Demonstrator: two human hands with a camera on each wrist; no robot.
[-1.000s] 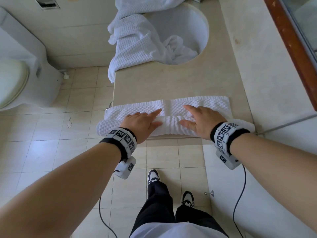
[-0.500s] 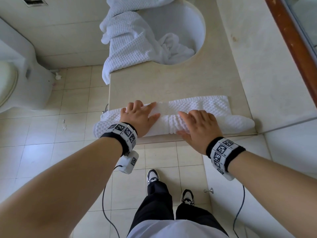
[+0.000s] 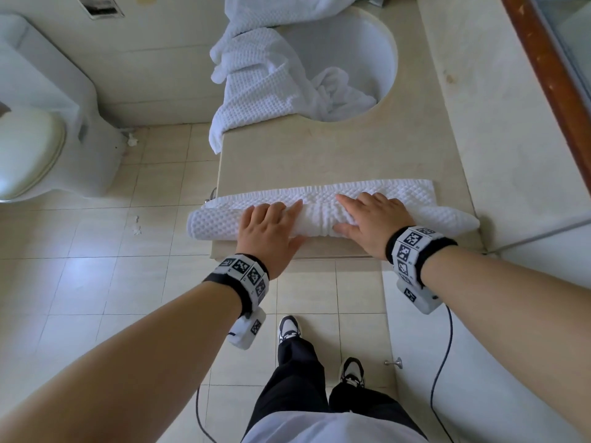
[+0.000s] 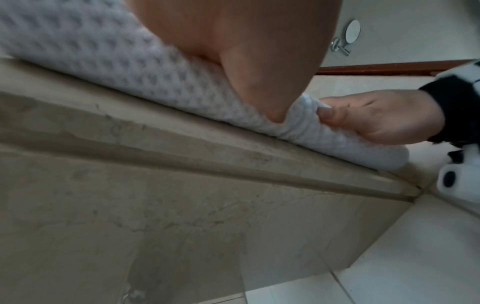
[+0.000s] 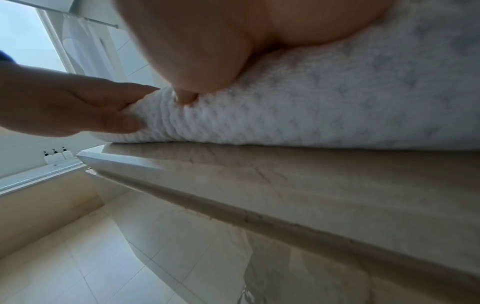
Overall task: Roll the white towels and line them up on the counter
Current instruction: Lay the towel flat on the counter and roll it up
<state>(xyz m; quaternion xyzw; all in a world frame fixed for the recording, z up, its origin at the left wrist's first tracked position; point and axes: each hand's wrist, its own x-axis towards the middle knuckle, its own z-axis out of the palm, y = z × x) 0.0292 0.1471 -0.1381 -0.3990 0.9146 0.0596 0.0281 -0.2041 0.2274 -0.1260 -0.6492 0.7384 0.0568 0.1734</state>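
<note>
A white waffle towel (image 3: 323,195) lies across the beige counter (image 3: 319,155) along its front edge. Its near part is rolled up (image 3: 211,223), and a narrow flat strip still lies beyond the roll. My left hand (image 3: 275,219) presses on the roll left of centre with its fingers straight. My right hand (image 3: 367,212) lies flat on the roll right of centre. The left wrist view shows the towel roll (image 4: 103,53) at the counter lip, with my right hand's (image 4: 384,119) thumb against its near side. In the right wrist view my left hand (image 5: 78,107) touches the roll (image 5: 337,102).
A heap of loose white towels (image 3: 281,81) spills from the round sink (image 3: 377,52) over the counter's left edge. A toilet (image 3: 38,139) stands at the left on the tiled floor. A raised ledge (image 3: 499,129) runs along the counter's right side. Three small bottles (image 5: 55,157) stand far off.
The roll has grown and moved away from me, so less flat towel shows beyond it. My left fingers, curled over the roll half a second ago, now lie straight.
</note>
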